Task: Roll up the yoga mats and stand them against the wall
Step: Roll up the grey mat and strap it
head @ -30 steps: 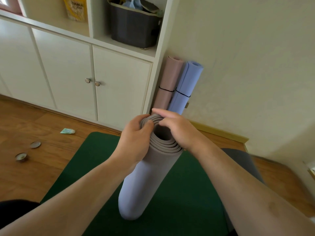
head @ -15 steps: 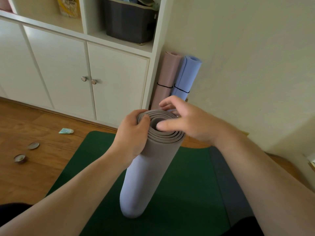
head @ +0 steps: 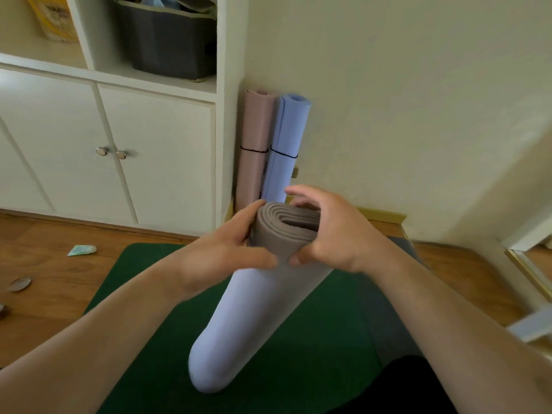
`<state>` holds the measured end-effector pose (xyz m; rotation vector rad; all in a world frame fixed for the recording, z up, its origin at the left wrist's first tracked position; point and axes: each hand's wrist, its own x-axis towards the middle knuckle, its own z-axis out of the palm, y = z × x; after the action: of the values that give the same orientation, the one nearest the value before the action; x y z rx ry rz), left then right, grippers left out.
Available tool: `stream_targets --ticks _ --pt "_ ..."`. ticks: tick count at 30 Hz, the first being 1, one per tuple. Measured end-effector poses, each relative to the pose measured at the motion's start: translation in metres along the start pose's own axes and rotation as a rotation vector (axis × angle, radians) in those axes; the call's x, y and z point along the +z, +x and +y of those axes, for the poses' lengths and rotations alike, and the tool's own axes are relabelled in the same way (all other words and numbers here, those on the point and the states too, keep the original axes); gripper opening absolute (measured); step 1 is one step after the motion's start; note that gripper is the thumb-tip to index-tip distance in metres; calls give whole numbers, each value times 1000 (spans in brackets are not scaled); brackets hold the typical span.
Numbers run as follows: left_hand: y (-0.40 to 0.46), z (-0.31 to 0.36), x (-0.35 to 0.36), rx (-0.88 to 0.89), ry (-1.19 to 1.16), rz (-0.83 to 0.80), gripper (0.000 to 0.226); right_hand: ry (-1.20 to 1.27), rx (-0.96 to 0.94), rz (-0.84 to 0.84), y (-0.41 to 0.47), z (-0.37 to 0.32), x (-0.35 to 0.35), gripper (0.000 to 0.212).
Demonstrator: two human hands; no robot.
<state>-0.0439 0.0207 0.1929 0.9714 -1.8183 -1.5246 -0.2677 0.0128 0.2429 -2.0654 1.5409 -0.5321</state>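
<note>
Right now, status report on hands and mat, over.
Both hands, left and right, grip upright lilac-and-taupe rolled foam mat. Stands on flat green mat. Pink and blue rolls already at wall.

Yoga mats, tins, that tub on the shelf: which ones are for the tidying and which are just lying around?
For the job:
lilac rolled mat, gripped by left hand and right hand
pink mat and blue mat, standing at the wall
green mat, flat

Just lying about:
teal scrap
round tin
dark tub
</note>
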Motion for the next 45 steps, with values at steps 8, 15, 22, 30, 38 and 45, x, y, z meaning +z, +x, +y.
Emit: stream_targets --ticks 8,15,22,30,38,45 --pt "87 48 107 219 361 -37 89 308 -62 215 -79 104 -69 108" --pt "187 41 249 192 599 -286 83 548 116 435 -178 245 -80 111" --pt "222 -40 409 64 731 -571 83 575 485 425 -304 371 -31 106" --pt "231 -106 485 61 800 -831 81 735 1385 472 -456 469 127 35" --pt "228 -129 504 63 816 -904 84 480 1423 -221 -503 423 258 13" --pt "226 -126 501 56 818 -893 88 44 1189 -465 -500 388 321 24"
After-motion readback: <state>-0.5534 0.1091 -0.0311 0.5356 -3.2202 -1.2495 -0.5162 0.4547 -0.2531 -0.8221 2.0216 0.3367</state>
